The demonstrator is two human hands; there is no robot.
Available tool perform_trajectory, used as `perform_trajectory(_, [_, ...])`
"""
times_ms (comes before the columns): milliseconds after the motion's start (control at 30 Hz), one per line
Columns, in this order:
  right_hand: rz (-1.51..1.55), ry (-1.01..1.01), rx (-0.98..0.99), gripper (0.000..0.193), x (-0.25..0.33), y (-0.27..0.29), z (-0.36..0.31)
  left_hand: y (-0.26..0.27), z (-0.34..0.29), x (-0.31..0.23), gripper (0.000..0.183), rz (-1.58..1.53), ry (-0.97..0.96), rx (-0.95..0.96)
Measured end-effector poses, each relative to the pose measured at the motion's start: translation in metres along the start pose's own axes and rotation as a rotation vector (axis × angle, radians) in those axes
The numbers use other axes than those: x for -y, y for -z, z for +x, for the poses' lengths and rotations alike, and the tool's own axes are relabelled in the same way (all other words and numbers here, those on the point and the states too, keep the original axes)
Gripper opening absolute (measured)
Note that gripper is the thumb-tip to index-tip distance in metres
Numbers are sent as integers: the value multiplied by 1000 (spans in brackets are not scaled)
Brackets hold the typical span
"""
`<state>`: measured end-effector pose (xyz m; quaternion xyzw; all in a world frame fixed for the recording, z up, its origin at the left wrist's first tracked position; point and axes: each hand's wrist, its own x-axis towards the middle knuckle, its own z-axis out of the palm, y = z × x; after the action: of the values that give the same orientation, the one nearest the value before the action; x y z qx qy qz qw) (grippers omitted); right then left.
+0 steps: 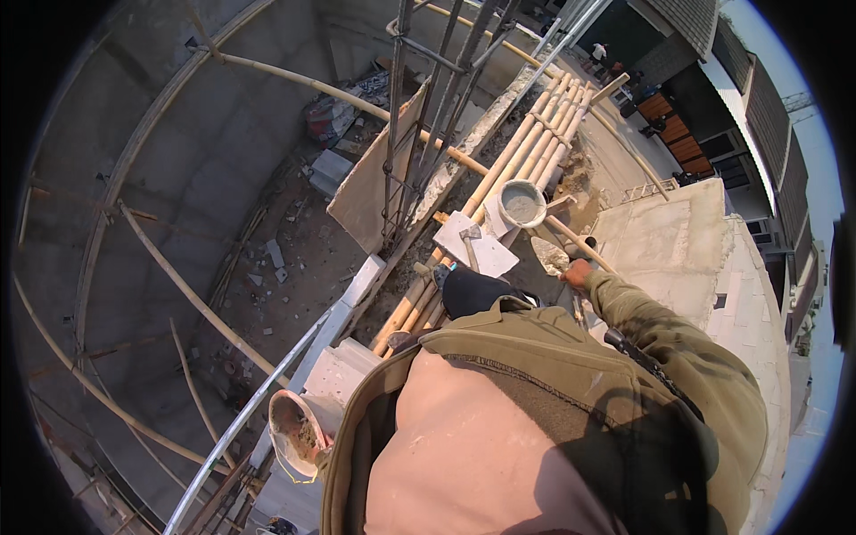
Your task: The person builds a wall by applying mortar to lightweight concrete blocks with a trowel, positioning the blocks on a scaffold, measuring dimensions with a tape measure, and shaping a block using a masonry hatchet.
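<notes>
In my right hand [578,273], at the end of an olive sleeve, is a trowel [550,256]. Its blade carries pale mortar, and the fingers are closed at its handle. Just beyond it, a round bucket [522,204] of wet grey mortar stands on the bamboo poles. To the left of the bucket a white block [489,253] lies flat, with a hammer-like tool [472,251] resting on top. My left hand is out of sight; my jacket and body fill the lower middle.
Bundled bamboo poles [546,134] form a narrow walkway along a block wall. Upright steel rebar [398,116] rises beside a leaning board [370,192]. A deep drop with rubble [276,254] lies left. A tilted bucket [296,432] sits near white blocks [341,370]. Buildings stand far right.
</notes>
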<state>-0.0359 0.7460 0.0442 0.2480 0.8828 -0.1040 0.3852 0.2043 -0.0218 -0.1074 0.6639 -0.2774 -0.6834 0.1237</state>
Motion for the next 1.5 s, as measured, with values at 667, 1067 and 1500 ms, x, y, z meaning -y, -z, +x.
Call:
perform_trajectory(667, [840, -296, -74, 26, -82, 103, 30, -269, -142, -46, 36, 899, -153, 179])
perform_trajectory(1067, [1087, -248, -495, 33, -244, 278, 64, -577, -235, 217, 33, 1458, -365, 766])
perform_trajectory(1500, [1413, -758, -340, 27, -347, 185, 49, -896, -494, 538, 30, 1675, -439, 1347])
